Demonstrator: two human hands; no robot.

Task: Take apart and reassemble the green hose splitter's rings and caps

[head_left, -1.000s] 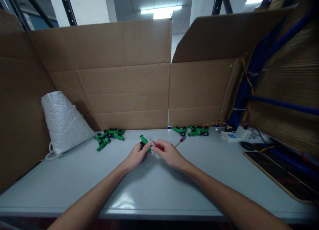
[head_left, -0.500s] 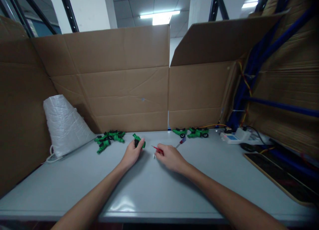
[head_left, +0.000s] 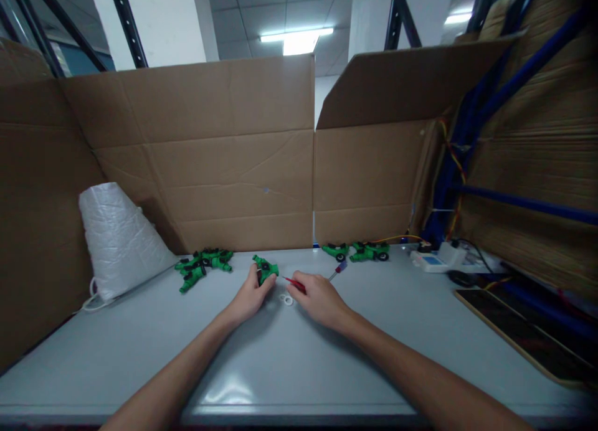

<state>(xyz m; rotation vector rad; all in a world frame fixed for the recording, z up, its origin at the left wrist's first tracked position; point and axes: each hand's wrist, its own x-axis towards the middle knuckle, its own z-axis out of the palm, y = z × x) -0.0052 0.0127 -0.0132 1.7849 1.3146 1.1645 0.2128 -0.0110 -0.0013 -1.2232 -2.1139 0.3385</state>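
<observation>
A green toy car (head_left: 266, 269) with black parts is held between the thumb and fingers of my left hand (head_left: 250, 294). My right hand (head_left: 321, 299) pinches a thin red tool (head_left: 296, 285), its tip pointing left, close to the car's right end. Small white rings (head_left: 288, 300) lie on the table just below the gap between my hands. Behind my right hand rests a screwdriver (head_left: 339, 269) with a purplish handle and a metal shaft.
Several green toy pieces (head_left: 200, 266) lie at the back left, beside a white wrapped bundle (head_left: 121, 244). More green cars (head_left: 369, 251) stand at the back right. Further right are a power strip (head_left: 434, 261) and a dark flat panel (head_left: 514, 331). Cardboard walls (head_left: 243, 163) surround the table.
My left hand has turned the green car, so more of its body shows. The red tool's tip is now nearer the car. White rings now show more clearly on the table.
</observation>
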